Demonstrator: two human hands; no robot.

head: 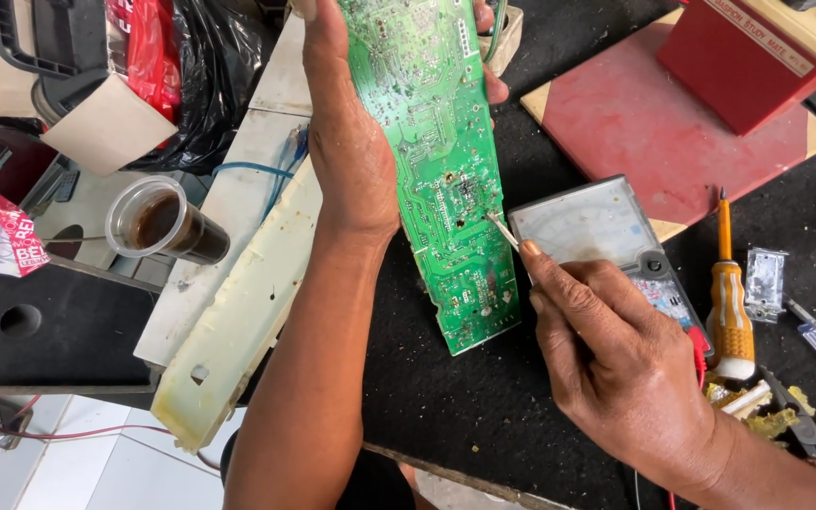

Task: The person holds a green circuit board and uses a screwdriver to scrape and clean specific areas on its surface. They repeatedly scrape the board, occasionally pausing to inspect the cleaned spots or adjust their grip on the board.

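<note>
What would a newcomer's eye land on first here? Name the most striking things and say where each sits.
First, the long green circuit board at top centre, held up on a slant by the left hand, while the right hand touches a thin metal probe to it. Just behind the probe lies an analog multimeter on the black table. A yellow-handled screwdriver lies at right, and a plastic cup of dark drink stands at left.
</note>
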